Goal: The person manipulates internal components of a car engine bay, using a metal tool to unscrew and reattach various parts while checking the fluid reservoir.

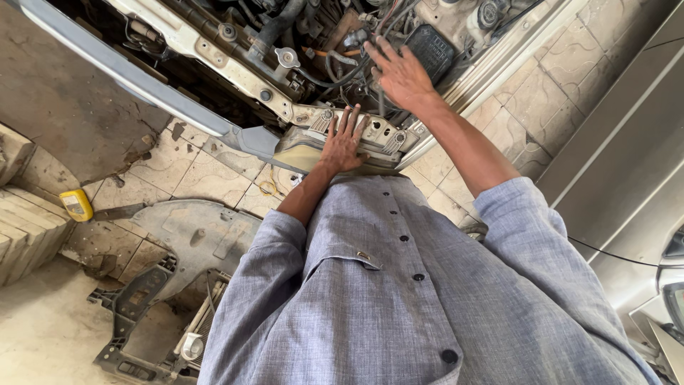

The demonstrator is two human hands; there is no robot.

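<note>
1. The left hand [343,140] lies flat, palm down and fingers spread, on the dirty cream-white metal front crossmember [370,135] of an open car engine bay; it grips nothing.
2. The right hand [400,71] reaches further in, fingers spread open, hovering over or touching the tangle of black hoses and cables [340,71]; whether the fingertips actually touch them cannot be told. It holds nothing.
3. Just beside the right hand sits a black rectangular plastic box cover [431,48], toward the wing of the car.
4. A round silver metal radiator cap [286,58] stands on the crossmember, apart from both hands, to the left.
5. Both arms come out of rolled sleeves of a grey-blue buttoned linen shirt [399,285].
6. On the tiled stone floor [192,175] to the left lie a grey moulded plastic underbody panel [189,232] and a black plastic frame with a radiator part [142,314].
7. A small yellow plastic container [76,204] rests near the stone steps [25,228].
</note>
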